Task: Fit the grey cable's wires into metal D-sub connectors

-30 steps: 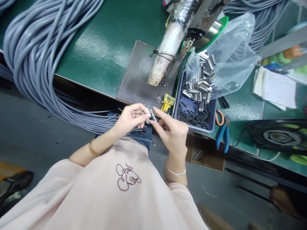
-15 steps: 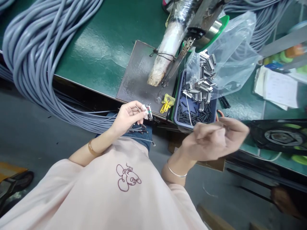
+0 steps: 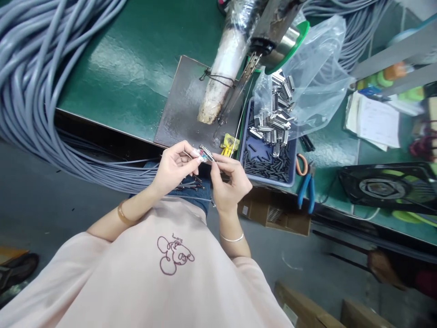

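In front of my waist, my left hand (image 3: 177,165) pinches a metal multi-pin connector (image 3: 205,154) with small coloured wires at its back. My right hand (image 3: 230,180) is closed, its thumb and forefinger tips meeting at the connector's right end. A thin solder wire (image 3: 236,132) runs down to the fingers of my right hand; its end is hidden there. Above both hands, a narrow metal soldering tip (image 3: 221,119) points down beside a white wrapped rod (image 3: 218,77). Below my left hand, grey cables with connectors lie across my lap.
A blue bin (image 3: 293,175) holds black sleeves and a bag of metal connectors. Pliers (image 3: 307,187) lie right of it, with a fan (image 3: 385,187) beyond. A green-rimmed spool (image 3: 290,50) stands above. Coiled grey cable (image 3: 34,68) hangs over the left table edge.
My right hand has come in from the far right to the connector, and the thin wire has swung left with it. The connector in my left hand has turned. The view has shifted slightly.
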The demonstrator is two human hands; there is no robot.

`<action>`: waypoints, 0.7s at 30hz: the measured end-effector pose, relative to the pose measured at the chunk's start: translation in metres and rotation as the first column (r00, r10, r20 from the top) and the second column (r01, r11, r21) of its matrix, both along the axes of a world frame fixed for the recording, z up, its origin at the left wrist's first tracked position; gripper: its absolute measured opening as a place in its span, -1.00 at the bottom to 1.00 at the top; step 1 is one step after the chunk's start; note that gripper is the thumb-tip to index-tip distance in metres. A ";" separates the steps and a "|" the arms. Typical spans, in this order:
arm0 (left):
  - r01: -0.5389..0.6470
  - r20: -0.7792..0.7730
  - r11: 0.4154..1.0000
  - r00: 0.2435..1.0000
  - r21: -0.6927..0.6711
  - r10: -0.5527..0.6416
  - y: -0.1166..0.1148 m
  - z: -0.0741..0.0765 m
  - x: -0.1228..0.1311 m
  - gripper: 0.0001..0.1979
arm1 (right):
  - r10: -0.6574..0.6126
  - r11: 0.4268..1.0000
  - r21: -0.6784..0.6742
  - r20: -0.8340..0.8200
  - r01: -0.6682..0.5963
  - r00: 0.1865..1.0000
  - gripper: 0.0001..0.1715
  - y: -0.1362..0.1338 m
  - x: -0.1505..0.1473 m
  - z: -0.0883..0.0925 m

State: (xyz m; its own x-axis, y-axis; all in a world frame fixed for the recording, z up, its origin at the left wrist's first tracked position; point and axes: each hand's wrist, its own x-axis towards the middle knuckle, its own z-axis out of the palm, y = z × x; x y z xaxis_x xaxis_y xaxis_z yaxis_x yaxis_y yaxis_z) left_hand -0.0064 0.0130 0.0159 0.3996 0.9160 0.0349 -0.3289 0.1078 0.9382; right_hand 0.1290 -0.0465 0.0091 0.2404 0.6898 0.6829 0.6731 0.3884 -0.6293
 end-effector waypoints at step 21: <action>-0.153 -0.125 0.984 0.979 0.088 0.163 0.024 0.006 0.022 -0.84 | 0.009 1.000 0.026 0.016 -0.009 1.000 -0.80 0.024 0.011 0.007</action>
State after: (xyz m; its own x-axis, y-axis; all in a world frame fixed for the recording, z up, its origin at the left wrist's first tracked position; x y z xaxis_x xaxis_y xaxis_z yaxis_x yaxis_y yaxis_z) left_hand 0.0154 0.0366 0.0217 0.2557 0.9646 0.0648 -0.2096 -0.0101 0.9777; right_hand 0.1404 -0.0227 0.0159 0.2232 0.6740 0.7042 0.6793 0.4106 -0.6082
